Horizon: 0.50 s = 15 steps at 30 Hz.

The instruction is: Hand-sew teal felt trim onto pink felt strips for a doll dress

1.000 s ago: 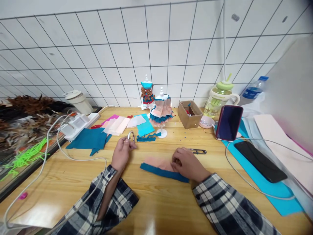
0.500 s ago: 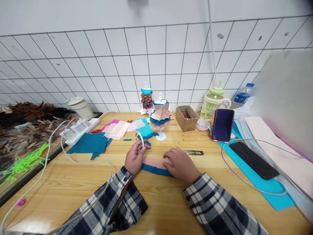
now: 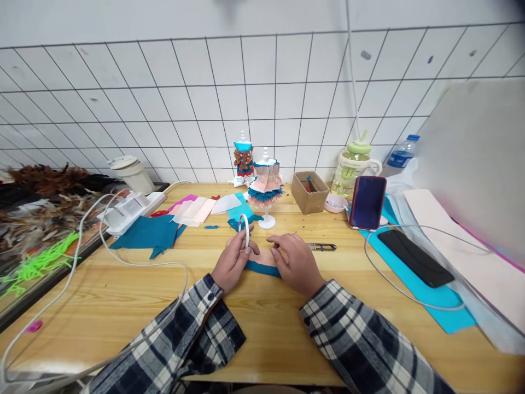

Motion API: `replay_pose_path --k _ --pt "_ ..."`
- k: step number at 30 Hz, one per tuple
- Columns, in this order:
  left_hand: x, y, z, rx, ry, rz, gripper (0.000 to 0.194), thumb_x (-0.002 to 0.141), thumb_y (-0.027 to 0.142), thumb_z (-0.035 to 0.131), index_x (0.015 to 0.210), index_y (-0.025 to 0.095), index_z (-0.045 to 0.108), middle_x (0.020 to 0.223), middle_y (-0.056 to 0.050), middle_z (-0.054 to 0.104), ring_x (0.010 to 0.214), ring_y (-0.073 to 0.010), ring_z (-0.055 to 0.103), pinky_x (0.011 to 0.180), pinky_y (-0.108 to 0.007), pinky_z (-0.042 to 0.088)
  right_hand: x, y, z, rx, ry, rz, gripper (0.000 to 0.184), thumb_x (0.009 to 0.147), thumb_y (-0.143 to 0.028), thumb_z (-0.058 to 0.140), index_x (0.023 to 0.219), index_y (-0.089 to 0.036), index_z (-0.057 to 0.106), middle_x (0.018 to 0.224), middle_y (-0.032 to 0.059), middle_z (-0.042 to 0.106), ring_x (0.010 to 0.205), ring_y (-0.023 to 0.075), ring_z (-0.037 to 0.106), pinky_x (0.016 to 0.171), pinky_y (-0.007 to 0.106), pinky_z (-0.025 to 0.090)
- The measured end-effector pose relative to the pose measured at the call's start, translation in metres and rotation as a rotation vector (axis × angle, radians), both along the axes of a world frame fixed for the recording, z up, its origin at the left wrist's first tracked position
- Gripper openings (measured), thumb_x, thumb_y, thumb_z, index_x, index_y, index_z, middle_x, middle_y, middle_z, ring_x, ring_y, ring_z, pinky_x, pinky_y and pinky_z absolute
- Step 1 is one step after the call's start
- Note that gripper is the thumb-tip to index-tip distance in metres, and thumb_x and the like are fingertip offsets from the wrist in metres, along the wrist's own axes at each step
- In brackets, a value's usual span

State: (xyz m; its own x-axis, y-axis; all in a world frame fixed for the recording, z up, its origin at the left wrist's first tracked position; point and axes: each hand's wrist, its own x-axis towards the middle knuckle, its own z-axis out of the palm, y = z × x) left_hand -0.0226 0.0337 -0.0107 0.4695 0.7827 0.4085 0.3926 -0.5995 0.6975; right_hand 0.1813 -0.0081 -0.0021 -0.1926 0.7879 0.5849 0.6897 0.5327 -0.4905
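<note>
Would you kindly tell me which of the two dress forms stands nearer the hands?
The front dress form, dressed in peach and teal; the rear one, in turquoise, brown and red, stands closer to the tiled wall.

No text, brand or number can be read with certainty. Two items carry print.

Jug point(image 3: 353, 169), at the right rear of the worktop point(image 3: 262, 323): pale lettering point(image 3: 341, 187) runs in a row across the lower body. The upright phone point(image 3: 368, 202) covers part of the jug's lower right side. The characters are too small and blurred to read.

Bottle point(image 3: 404, 150), to the right of the jug: a blue label point(image 3: 400, 159) with white marks is wrapped around the body. The wording cannot be told.

Wall point(image 3: 258, 98): small grey patches point(image 3: 366, 54) are visible on the tiles; whether these bear print cannot be told.
</note>
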Motion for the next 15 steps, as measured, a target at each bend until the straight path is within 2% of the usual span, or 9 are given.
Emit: replay_pose_path --k 5,9,11,15 --pt "0.007 -0.004 0.000 0.147 0.215 -0.069 0.036 0.099 0.029 0.038 0.129 0.019 0.054 0.110 -0.009 0.070 0.103 -0.0220 0.061 0.095 -0.038 0.040 -0.010 -0.008 0.004 0.090 0.153 -0.002 0.032 0.092 -0.034 0.056 0.121 -0.019 0.055 0.104 0.0071 0.067 0.092 0.0213 0.058 0.083 0.036 0.046" --pt "0.009 -0.004 -0.001 0.210 0.273 -0.052 0.035 0.099 0.026 0.039 0.130 0.020 0.053 0.110 -0.008 0.070 0.102 -0.0215 0.062 0.094 -0.038 0.039 -0.009 -0.005 0.000 0.078 0.156 -0.002 0.031 0.092 -0.033 0.057 0.121 -0.020 0.057 0.110 0.0067 0.068 0.100 0.0221 0.059 0.090 0.037 0.045" --pt "0.010 -0.005 0.000 0.228 0.304 -0.063 0.036 0.099 0.025 0.038 0.131 0.020 0.052 0.112 -0.008 0.070 0.100 -0.0208 0.063 0.094 -0.038 0.039 -0.009 -0.003 -0.002 0.055 0.163 -0.007 0.029 0.091 -0.032 0.059 0.118 -0.020 0.059 0.108 0.0061 0.069 0.099 0.0220 0.060 0.089 0.037 0.046" --pt "0.012 -0.007 0.002 0.235 0.357 -0.114 0.036 0.099 0.023 0.037 0.131 0.022 0.052 0.107 -0.006 0.071 0.094 -0.0193 0.063 0.094 -0.039 0.039 -0.010 -0.002 -0.007 0.029 0.178 -0.013 0.037 0.089 -0.027 0.061 0.125 -0.020 0.057 0.106 0.0060 0.070 0.093 0.0210 0.063 0.084 0.035 0.048"
